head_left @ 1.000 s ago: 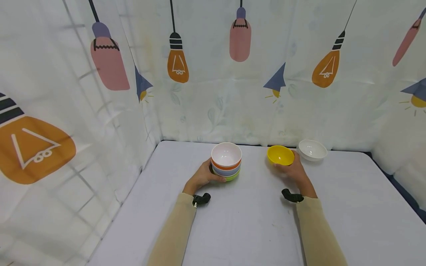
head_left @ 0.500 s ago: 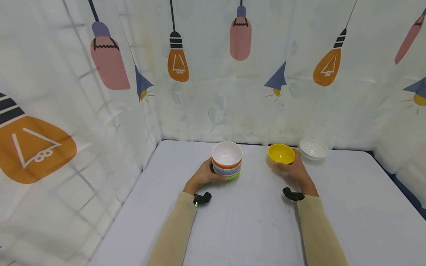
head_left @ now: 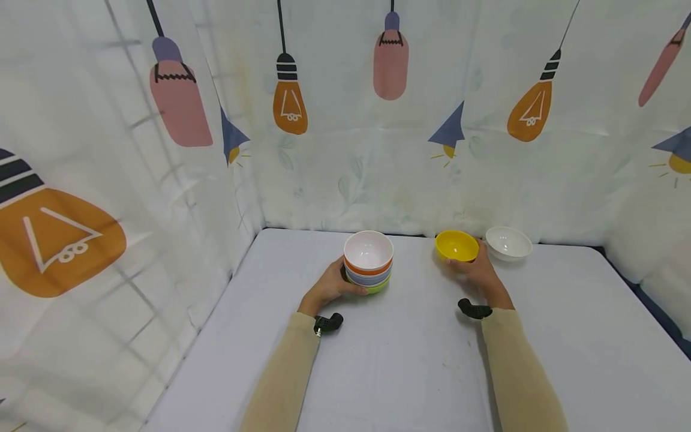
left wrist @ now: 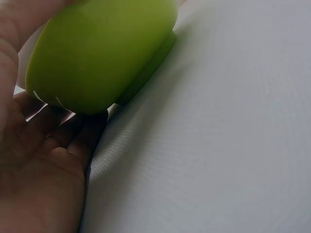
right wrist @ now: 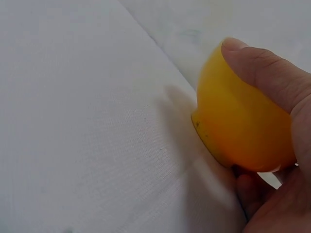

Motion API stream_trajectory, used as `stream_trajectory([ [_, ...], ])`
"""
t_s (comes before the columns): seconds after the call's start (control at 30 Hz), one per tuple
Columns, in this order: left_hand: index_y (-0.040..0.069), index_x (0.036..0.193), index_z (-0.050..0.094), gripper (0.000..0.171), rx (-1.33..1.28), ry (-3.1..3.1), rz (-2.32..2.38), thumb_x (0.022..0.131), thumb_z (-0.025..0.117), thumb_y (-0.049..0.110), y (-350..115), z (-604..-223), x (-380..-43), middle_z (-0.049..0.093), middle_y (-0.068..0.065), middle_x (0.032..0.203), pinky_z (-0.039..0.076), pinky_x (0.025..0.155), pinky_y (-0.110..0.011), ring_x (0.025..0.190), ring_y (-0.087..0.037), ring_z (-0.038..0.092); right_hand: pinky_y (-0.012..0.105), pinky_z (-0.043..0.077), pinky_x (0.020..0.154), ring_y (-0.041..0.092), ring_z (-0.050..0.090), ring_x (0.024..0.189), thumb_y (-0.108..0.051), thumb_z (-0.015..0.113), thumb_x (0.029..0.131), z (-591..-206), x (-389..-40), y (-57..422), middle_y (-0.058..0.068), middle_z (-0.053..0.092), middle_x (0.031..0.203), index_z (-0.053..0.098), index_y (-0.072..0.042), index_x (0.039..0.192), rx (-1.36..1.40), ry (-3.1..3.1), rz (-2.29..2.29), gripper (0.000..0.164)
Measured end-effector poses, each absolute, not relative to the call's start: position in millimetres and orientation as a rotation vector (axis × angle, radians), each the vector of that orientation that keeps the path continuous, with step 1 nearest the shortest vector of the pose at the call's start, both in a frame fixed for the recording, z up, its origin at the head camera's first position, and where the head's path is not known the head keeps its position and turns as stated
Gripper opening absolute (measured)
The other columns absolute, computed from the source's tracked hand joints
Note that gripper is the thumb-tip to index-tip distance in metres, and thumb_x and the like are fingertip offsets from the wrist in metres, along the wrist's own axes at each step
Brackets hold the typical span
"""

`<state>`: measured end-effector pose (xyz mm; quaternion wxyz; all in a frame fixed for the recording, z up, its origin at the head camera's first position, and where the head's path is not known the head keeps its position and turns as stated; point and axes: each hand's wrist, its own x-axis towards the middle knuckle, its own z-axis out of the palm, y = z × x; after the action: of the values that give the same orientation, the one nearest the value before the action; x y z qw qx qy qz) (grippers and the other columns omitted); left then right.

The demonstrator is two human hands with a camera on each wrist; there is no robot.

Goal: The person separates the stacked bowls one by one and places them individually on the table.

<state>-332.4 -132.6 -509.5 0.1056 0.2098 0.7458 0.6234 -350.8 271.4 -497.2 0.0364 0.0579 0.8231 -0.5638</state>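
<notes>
One stack of bowls (head_left: 369, 264) is upright near the far side of the white desk (head_left: 399, 366), left of the middle. Its topmost bowl (head_left: 369, 251) shows a pale pinkish inside; below it come an orange band (head_left: 369, 270), lilac bands (head_left: 369, 279) and, lowest, a green bowl (left wrist: 104, 53). The left hand (head_left: 328, 288) grips the stack low down, thumb along the near side of the green bowl and fingers round behind on the left.

The right hand (head_left: 478, 273) grasps a yellow bowl (head_left: 456, 245), well apart from the stack and to its right. Its thumb lies along the outer wall, with fingers on the other side; the bowl's mouth faces up. Whether its foot touches the desk I cannot tell. Just beyond the right hand, near the far edge, a white bowl (head_left: 508, 243) sits mouth up.

Beige sleeves (head_left: 286, 372) cover both forearms, with a black device (head_left: 328, 323) at each wrist. A pale curtain (head_left: 345, 168) printed with lamps hangs behind.
</notes>
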Motion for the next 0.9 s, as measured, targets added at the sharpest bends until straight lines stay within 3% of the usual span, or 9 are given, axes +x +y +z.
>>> stream_trajectory([
  [0.43,0.023,0.15,0.045,0.1,0.623,2.203,1.837,0.066,0.096,0.006,-133.0,-510.0,-334.1,0.057,-0.002,0.146,0.038,0.119,-0.045,0.136,-0.022,0.052,0.058,0.016,0.127,0.041,0.025,0.148,-0.019,0.085,0.084,-498.9,-364.6,272.1,0.021,0.022,0.164,0.004,-0.012,0.161,0.144,2.512,-1.882,0.112],
  [0.9,0.024,0.149,0.045,0.1,0.611,2.208,1.832,0.066,0.097,0.006,-132.6,-510.2,-333.3,0.057,0.0,0.145,0.038,0.119,-0.044,0.135,-0.02,0.053,0.057,0.016,0.128,0.041,0.023,0.151,-0.026,0.084,0.086,-498.7,-370.5,273.5,0.02,0.016,0.167,-0.003,-0.016,0.163,0.214,2.512,-1.85,0.117],
])
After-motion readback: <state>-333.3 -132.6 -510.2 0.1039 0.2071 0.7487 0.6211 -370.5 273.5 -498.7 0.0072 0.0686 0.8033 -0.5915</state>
